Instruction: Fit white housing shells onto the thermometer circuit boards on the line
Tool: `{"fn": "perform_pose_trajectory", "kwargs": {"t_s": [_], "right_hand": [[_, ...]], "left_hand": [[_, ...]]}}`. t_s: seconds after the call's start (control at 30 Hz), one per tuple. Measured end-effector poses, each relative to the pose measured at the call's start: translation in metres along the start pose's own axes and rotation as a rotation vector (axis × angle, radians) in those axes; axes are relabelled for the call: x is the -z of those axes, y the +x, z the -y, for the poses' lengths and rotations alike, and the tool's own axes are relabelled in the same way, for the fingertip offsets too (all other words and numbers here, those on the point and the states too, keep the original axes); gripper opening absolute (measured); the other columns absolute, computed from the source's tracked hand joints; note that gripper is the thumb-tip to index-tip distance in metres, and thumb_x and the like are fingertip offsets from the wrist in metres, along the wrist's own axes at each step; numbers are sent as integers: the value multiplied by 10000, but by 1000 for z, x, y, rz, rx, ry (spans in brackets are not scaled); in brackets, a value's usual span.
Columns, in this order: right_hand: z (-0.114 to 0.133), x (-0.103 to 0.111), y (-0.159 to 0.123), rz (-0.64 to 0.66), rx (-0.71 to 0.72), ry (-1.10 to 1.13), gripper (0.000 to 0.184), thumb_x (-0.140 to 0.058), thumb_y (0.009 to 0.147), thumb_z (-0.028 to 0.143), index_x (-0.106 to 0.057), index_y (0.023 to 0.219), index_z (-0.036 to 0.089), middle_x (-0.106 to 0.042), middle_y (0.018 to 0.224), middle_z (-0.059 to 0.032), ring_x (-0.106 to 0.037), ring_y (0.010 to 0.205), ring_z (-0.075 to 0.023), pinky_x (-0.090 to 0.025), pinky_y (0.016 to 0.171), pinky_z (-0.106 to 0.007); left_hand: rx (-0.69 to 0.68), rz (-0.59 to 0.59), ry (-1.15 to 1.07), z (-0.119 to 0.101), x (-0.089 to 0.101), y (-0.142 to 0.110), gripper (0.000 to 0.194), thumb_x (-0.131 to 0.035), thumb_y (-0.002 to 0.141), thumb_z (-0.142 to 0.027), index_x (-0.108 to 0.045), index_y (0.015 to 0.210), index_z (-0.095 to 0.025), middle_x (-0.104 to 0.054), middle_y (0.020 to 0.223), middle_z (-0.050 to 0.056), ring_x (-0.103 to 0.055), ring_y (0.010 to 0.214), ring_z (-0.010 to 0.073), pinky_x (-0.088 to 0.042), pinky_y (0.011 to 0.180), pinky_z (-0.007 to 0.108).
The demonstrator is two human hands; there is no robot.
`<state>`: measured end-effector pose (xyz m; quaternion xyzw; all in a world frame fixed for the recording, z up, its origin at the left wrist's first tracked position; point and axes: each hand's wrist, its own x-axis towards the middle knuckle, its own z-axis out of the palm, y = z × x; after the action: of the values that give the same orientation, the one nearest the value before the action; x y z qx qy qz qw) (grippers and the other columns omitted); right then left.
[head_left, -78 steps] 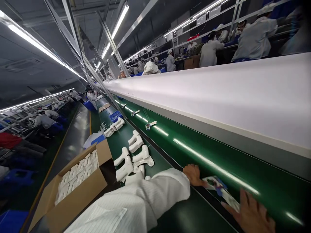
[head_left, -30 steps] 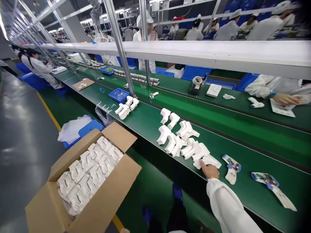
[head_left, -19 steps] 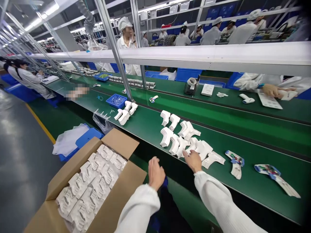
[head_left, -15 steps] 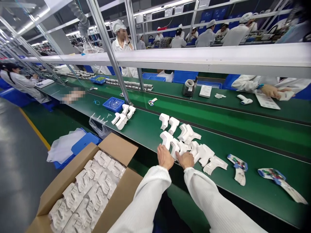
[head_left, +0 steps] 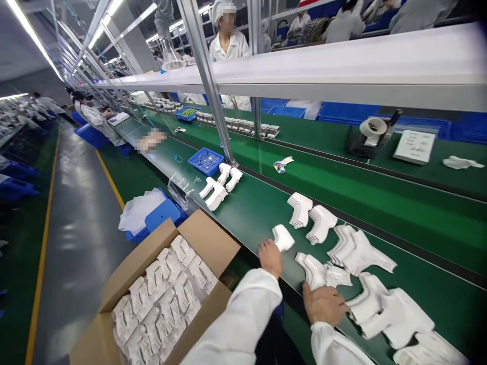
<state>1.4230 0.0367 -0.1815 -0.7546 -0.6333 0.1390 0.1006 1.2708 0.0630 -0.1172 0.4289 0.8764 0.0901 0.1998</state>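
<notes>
My left hand (head_left: 271, 258) is closed on the lower end of a white gun-shaped plastic shell (head_left: 283, 237) near the bench's front edge. To its right, my right hand (head_left: 325, 305) is closed on the near end of a group of similar white shells (head_left: 315, 271); its fingertips are partly hidden behind the hand. Behind these lie two neat stacks of shells (head_left: 322, 223). Farther right, more overlapping shells (head_left: 361, 251) spread along the green bench, with others (head_left: 395, 309) in front of them.
An open carton (head_left: 213, 238) of wrapped white shells stands at the lower left. On the bench are a blue tray (head_left: 206, 171) and another shell stack (head_left: 216, 196). A metal post (head_left: 207, 76) rises beside the belt. A tape dispenser (head_left: 371, 133) and a co-worker (head_left: 228, 45) are across it.
Both hands came to the shells. My left hand has since shifted left with a shell, opening a gap to the right hand's group. The view has swung left and closer.
</notes>
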Motion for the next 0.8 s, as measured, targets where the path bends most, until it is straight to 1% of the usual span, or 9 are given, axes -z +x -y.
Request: {"fn": "perform_pose_trajectory", "kwargs": {"t_s": [0.07, 0.17, 0.23, 0.3, 0.37, 0.43, 0.57, 0.7, 0.8], "right_hand": [[8, -5, -6, -33, -2, -59, 688, -514, 942, 482, -560, 1261, -126, -560, 1186, -413, -519, 1236, -557, -420, 1040, -625], [24, -10, -11, -54, 32, -89, 670, -450, 959, 486, -543, 1278, -97, -551, 1228, -386, -523, 1221, -524, -479, 957, -563], [42, -13, -12, -62, 40, -96, 649, -440, 961, 482, -543, 1283, -72, -548, 1241, -365, -523, 1216, -506, -502, 899, -527], [67, -17, -11, -62, 40, -98, 630, -462, 954, 470, -544, 1275, -66, -556, 1232, -350, -528, 1207, -486, -504, 893, -509], [96, -21, -9, -58, 28, -95, 614, -482, 951, 463, -544, 1276, -54, -562, 1239, -341, -526, 1210, -469, -498, 912, -514], [126, -27, -5, -53, 9, -84, 617, -484, 962, 488, -538, 1307, -21, -559, 1284, -329, -513, 1240, -449, -488, 942, -522], [166, -35, 12, -14, -71, -30, 696, -434, 989, 652, -534, 1375, 82, -562, 1374, -264, -509, 1297, -390, -470, 1002, -535], [172, -31, 30, 96, -105, 65, 640, -448, 987, 701, -610, 1297, 166, -649, 1300, -153, -590, 1237, -301, -487, 1006, -495], [165, -17, 36, 154, -75, 116, 581, -529, 983, 637, -647, 1218, 120, -699, 1186, -153, -647, 1143, -266, -491, 1014, -451]], "left_hand": [[51, -2, 17, 39, 31, 32, 390, -695, 964, -290, -611, 1308, -126, -648, 1285, 133, -630, 1190, 276, -532, 1021, 475], [122, -24, 36, 94, 79, 86, 358, -667, 989, -355, -630, 1283, -154, -659, 1250, 111, -662, 1112, 247, -570, 961, 452], [133, -52, 50, 119, 105, 115, 369, -667, 987, -367, -628, 1284, -151, -645, 1279, 118, -651, 1131, 254, -565, 970, 461], [114, -83, 62, 134, 118, 135, 382, -671, 983, -365, -620, 1292, -146, -633, 1298, 123, -637, 1153, 262, -551, 988, 472], [82, -109, 67, 141, 121, 145, 386, -670, 981, -355, -612, 1302, -147, -636, 1282, 118, -633, 1151, 262, -538, 997, 473], [61, -129, 68, 144, 116, 149, 389, -664, 982, -342, -601, 1314, -149, -645, 1251, 110, -633, 1138, 259, -526, 1003, 471], [76, -163, 65, 150, 108, 152, 408, -645, 982, -312, -571, 1343, -136, -647, 1229, 115, -614, 1168, 268, -475, 1042, 469], [94, -162, 48, 159, 114, 160, 382, -627, 991, -315, -577, 1317, -123, -672, 1158, 112, -638, 1123, 259, -482, 1014, 441], [86, -151, 35, 165, 120, 165, 356, -642, 984, -321, -595, 1281, -129, -690, 1116, 99, -662, 1062, 248, -507, 978, 434]]}}
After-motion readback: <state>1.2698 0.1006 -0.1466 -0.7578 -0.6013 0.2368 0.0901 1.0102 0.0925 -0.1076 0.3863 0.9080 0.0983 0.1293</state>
